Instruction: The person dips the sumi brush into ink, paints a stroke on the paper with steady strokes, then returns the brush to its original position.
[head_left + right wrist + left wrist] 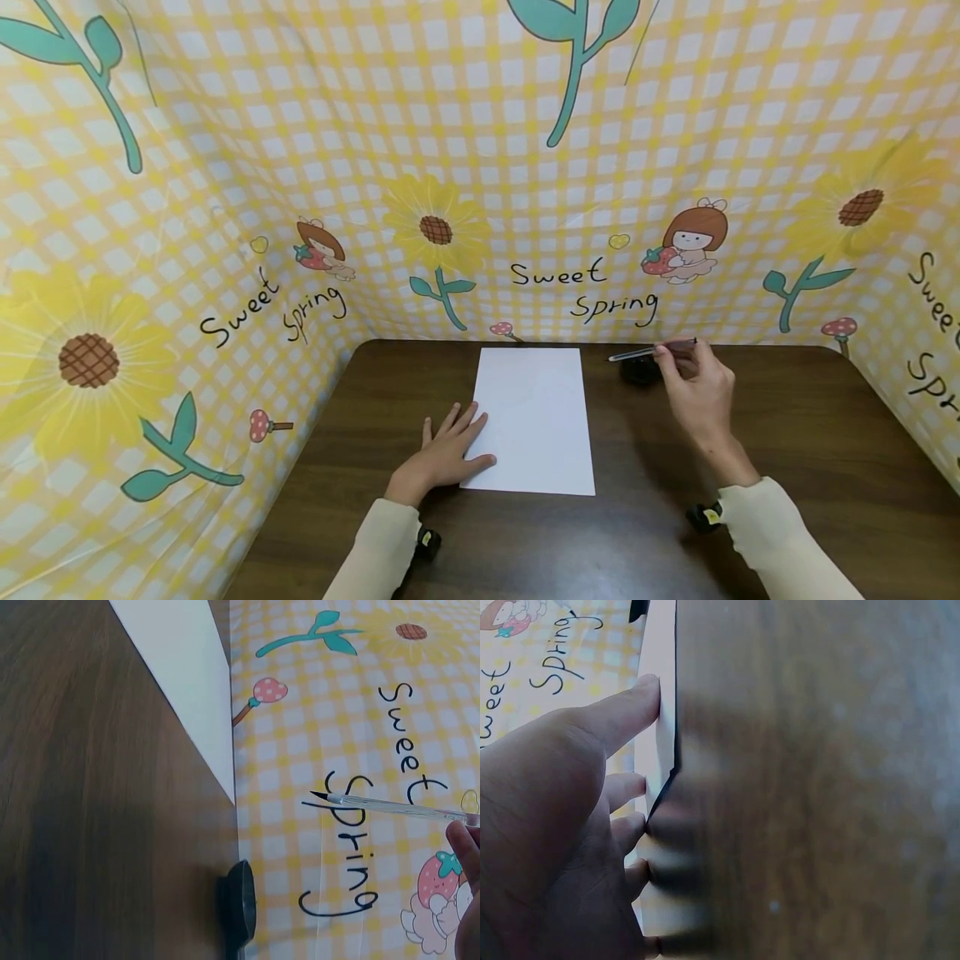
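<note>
A sheet of white paper [534, 417] lies on the dark wooden table. My left hand [444, 452] rests with spread fingers on the paper's left edge; the left wrist view shows the thumb [630, 709] and fingertips along that edge. Off to the right, my right hand [701, 392] pinches a slim brush [397, 806] with a clear handle and a pointed black tip. The brush is raised and its tip points left, toward the paper, without touching it. Just below the brush in the head view is a small black dish [637, 372], seen edge-on in the right wrist view [240, 904].
A yellow checked cloth [480, 108] with flowers and lettering hangs behind the table and along both sides. The table's back edge [420, 342] meets this cloth. Small black devices sit at both wrists, below the cream sleeves [772, 533].
</note>
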Demonstrator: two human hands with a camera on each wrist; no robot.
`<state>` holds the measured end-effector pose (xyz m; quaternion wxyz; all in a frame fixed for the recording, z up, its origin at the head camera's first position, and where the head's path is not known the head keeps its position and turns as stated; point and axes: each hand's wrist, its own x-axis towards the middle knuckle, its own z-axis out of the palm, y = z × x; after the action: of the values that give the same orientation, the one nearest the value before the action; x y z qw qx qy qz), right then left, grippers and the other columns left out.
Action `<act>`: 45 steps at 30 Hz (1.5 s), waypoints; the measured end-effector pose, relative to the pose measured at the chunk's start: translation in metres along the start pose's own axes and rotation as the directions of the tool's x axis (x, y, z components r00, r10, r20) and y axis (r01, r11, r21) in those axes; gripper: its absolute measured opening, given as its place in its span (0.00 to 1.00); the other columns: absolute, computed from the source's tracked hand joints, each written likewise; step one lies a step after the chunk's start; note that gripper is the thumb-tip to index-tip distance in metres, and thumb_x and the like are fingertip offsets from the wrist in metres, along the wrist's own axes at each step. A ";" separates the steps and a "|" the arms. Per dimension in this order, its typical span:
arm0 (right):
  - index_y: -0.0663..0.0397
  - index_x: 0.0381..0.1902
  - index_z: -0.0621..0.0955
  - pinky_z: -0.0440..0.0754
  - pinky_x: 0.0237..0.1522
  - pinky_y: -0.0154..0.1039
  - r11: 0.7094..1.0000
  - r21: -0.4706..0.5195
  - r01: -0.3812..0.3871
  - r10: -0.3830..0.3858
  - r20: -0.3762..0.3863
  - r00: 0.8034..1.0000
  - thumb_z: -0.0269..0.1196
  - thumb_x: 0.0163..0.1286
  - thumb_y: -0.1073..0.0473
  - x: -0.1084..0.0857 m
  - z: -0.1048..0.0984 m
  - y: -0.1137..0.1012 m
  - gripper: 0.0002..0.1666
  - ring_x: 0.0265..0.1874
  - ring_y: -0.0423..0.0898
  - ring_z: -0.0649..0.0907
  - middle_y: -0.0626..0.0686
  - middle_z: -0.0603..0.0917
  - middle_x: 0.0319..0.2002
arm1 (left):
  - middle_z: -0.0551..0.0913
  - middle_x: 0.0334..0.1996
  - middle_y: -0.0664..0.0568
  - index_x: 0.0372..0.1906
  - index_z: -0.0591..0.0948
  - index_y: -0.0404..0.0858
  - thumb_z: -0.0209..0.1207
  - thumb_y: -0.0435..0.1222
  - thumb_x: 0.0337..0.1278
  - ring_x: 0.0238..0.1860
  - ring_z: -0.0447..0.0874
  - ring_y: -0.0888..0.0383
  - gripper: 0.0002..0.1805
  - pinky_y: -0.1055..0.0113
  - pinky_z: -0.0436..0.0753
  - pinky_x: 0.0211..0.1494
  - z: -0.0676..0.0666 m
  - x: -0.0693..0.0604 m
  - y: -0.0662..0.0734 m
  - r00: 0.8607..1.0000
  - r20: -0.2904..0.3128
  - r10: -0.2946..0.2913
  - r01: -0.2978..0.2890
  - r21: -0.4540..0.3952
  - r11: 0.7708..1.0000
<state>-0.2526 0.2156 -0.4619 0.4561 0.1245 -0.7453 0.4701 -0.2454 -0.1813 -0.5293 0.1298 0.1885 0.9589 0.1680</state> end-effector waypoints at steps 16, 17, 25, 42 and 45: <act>0.74 0.44 0.83 0.80 0.44 0.15 0.999 0.042 0.007 -0.006 -0.014 1.000 0.68 0.68 0.78 0.000 0.021 -0.018 0.08 0.38 0.18 0.84 0.68 0.90 0.36 | 0.48 0.89 0.51 0.87 0.59 0.49 0.55 0.64 0.74 0.89 0.38 0.41 0.46 0.21 0.35 0.80 -0.001 0.000 0.001 1.000 -0.006 0.000 0.000 -0.007 1.000; 0.74 0.44 0.83 0.80 0.44 0.15 0.999 0.043 0.004 -0.003 -0.013 1.000 0.69 0.68 0.78 0.000 0.022 -0.018 0.08 0.38 0.18 0.84 0.68 0.90 0.37 | 0.48 0.89 0.50 0.87 0.59 0.49 0.55 0.64 0.74 0.89 0.38 0.41 0.46 0.21 0.35 0.80 -0.001 0.000 0.001 1.000 -0.006 0.000 0.000 -0.007 1.000; 0.71 0.44 0.84 0.81 0.45 0.15 0.999 0.049 -0.004 0.004 0.005 1.000 0.71 0.67 0.76 -0.003 0.029 -0.012 0.09 0.39 0.20 0.85 0.65 0.91 0.37 | 0.47 0.89 0.50 0.87 0.59 0.49 0.56 0.63 0.74 0.89 0.37 0.40 0.46 0.21 0.34 0.80 -0.002 -0.001 0.001 1.000 -0.001 0.005 -0.005 -0.018 1.000; 0.66 0.44 0.85 0.82 0.44 0.17 0.998 0.070 -0.002 -0.004 0.080 0.997 0.72 0.69 0.72 -0.012 0.045 -0.023 0.08 0.34 0.46 0.91 0.60 0.92 0.38 | 0.47 0.89 0.50 0.87 0.58 0.49 0.56 0.64 0.74 0.89 0.36 0.41 0.46 0.22 0.34 0.80 -0.002 -0.002 0.002 1.000 0.009 -0.007 0.007 -0.017 1.000; 0.64 0.44 0.85 0.83 0.44 0.17 0.998 0.060 0.004 -0.010 0.099 0.995 0.72 0.70 0.71 -0.015 0.048 -0.023 0.08 0.34 0.48 0.92 0.59 0.92 0.38 | 0.46 0.89 0.50 0.87 0.58 0.49 0.55 0.63 0.74 0.89 0.36 0.41 0.46 0.22 0.34 0.80 -0.002 -0.002 0.003 1.000 0.012 -0.009 0.009 -0.013 1.000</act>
<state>-0.2574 0.1603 -0.4668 0.4163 0.1639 -0.7521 0.4840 -0.2438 -0.1799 -0.5256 0.1377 0.1842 0.9578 0.1725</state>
